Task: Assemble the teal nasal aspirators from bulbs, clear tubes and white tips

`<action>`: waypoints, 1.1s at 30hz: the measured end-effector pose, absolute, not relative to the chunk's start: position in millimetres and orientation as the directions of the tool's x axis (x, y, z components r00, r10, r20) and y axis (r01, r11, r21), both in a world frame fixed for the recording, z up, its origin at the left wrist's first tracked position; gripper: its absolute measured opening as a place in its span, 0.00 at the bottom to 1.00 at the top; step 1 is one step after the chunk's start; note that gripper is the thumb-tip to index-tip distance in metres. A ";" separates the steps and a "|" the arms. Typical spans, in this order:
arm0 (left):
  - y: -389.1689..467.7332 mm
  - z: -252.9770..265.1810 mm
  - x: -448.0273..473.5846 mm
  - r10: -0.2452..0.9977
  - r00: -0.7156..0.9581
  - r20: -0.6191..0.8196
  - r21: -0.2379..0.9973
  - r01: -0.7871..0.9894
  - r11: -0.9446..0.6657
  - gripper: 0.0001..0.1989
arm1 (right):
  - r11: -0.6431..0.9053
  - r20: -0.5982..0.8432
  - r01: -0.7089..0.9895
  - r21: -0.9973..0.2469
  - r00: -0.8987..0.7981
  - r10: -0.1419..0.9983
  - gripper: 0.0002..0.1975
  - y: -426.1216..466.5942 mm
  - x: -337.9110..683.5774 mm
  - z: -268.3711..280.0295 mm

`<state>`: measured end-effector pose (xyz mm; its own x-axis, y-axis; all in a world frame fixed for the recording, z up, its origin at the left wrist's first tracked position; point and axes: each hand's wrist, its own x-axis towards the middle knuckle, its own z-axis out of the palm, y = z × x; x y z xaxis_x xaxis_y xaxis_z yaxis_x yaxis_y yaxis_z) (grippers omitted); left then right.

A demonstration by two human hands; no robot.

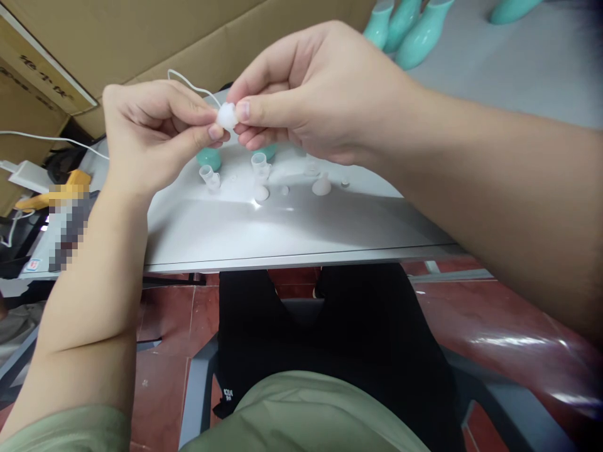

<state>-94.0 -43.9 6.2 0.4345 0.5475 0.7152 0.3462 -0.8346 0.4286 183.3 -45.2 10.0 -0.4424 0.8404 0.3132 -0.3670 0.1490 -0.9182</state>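
Raised above the table, a small white rounded plastic piece is pinched from both sides. My left hand grips it between thumb and forefinger. From the other side, my right hand presses on it with thumb and fingertips, hiding part of it. Below lie translucent plastic parts: a small cup-shaped piece, a second cup-shaped piece, a cone-shaped piece and a white domed piece. A turquoise glossy part shows partly beneath my left hand.
Several turquoise vase-shaped bodies stand at the back right of the grey table. Cardboard borders the far side. At left are a white charger, a yellow object and a white cable.
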 end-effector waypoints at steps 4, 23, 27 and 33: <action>-47.9 10.4 -91.1 0.618 0.401 0.677 0.468 0.413 -0.781 0.20 | 0.144 0.319 -0.367 -0.919 -0.478 0.818 0.21 -44.1 186.0 7.9; 64.4 -38.7 -113.9 0.393 0.346 0.852 0.404 0.044 -0.914 0.45 | 0.431 0.474 -0.198 -0.880 -0.337 0.814 0.18 -49.9 182.5 17.8; 16.1 -20.2 -104.8 0.456 0.453 0.767 0.465 0.098 -0.880 0.19 | 0.427 0.487 -0.240 -0.872 -0.333 0.807 0.20 -49.5 183.1 15.1; 3.6 -10.5 -91.9 0.201 0.445 0.873 0.264 -0.083 -0.961 0.20 | 0.323 0.450 -0.344 -0.882 -0.406 0.795 0.19 -48.7 186.6 8.6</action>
<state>-91.9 3.6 -10.5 0.4453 0.2011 0.8725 -0.0830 -0.9610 0.2639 186.6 -48.7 8.6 -0.4061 0.7952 0.4502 -0.3440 0.3234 -0.8815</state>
